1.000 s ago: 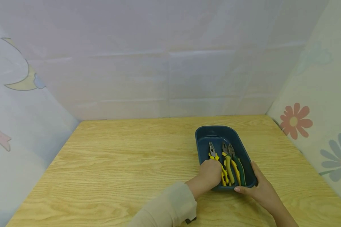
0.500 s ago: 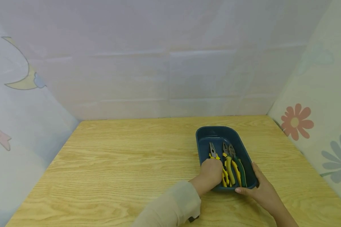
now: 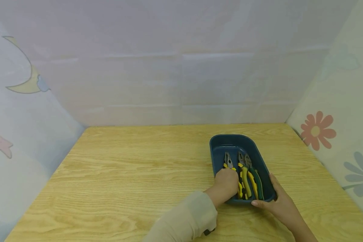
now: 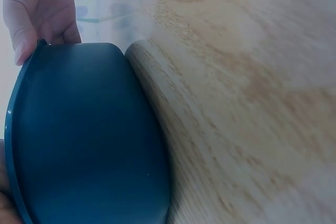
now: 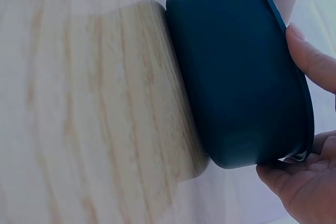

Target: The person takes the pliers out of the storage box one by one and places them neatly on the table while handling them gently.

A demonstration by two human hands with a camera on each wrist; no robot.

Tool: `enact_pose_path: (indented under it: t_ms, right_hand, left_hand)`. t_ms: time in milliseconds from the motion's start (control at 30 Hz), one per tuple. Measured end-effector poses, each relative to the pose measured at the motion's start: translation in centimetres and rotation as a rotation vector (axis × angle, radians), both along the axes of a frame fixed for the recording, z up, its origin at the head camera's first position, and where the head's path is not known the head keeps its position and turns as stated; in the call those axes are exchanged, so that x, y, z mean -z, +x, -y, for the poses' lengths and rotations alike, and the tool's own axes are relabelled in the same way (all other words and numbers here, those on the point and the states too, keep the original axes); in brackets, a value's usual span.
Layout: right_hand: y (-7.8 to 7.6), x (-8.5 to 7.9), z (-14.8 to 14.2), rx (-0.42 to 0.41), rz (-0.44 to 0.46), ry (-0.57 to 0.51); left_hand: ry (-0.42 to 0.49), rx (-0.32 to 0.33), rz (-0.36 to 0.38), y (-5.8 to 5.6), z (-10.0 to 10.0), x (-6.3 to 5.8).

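Observation:
In the head view, a dark blue tray (image 3: 215,148) stands on the wooden table with several pliers lying in it. My left hand (image 3: 227,181) reaches over the near left side and grips long-nose pliers (image 3: 229,162) with yellow-and-black handles; the fingers are mostly hidden under the hand. To their right lie pliers with yellow handles (image 3: 245,181) and pliers with green handles (image 3: 257,179). My right hand (image 3: 279,203) holds the tray's near right corner, thumb at the front rim and fingers along the right side. The right wrist view shows that thumb (image 5: 310,61) on the rim.
The wooden table (image 3: 133,168) spreads out left of the tray. A pale sheet (image 3: 139,84) hangs behind it, with patterned sheets on both sides, one bearing a red flower (image 3: 316,131).
The long-nose pliers under my left hand have turned slightly, their tips now pointing a bit more to the left of the handles. My right hand keeps its place on the tray corner.

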State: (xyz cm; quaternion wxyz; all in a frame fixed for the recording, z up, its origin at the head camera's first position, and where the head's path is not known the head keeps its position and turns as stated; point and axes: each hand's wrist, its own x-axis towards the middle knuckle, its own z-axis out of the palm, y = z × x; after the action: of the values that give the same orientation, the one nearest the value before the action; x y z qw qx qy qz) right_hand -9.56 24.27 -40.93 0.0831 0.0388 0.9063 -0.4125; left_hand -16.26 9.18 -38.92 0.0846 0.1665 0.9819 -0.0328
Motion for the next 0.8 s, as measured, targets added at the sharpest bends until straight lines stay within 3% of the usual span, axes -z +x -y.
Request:
enact_pose_path:
  t_ms: [533, 800]
  right_hand:
    - [0.1, -0.2, 0.0, 0.003, 0.01, -0.024]
    - [0.2, -0.3, 0.1, 0.016, 0.03, -0.008]
  left_hand:
    - [0.04, 0.008, 0.005, -0.4, 0.1, 0.2]
    - [0.187, 0.018, -0.035, -0.2, 1.2, -0.8]
